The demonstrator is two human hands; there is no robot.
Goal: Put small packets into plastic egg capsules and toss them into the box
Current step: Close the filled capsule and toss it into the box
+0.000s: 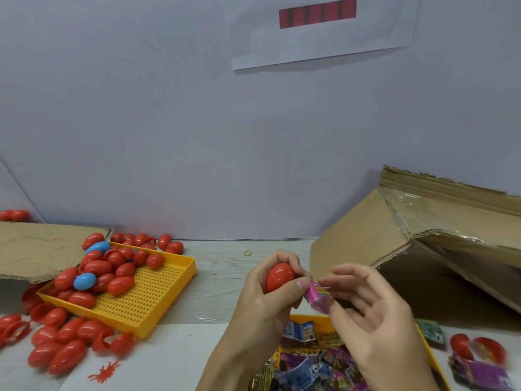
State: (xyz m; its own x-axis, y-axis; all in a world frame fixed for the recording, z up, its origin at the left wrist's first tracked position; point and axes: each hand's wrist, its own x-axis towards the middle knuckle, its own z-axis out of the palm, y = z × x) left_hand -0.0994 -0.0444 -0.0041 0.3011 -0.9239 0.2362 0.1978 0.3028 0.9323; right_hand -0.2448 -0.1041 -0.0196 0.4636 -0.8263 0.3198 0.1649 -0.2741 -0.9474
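Bright, even light from overhead w/ soft shadows only — a faint one under the paper sheet (324, 32) on the wall, a deeper one inside the tipped cardboard box (394, 238). Small glare spots on the red eggs (98, 268) and the box's tape. Wide-angle bend at the edges; bottom-right packets (479, 373) are smeared w/ blur — centre fairly sharp.

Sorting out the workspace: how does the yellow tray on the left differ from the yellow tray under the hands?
The left yellow tray holds red and blue egg capsules heaped at one end, while the near yellow tray holds small printed packets. The left tray shows whole, with much bare perforated floor; the near tray is largely hidden by the hands and cut off by the frame. Both are yellow plastic.
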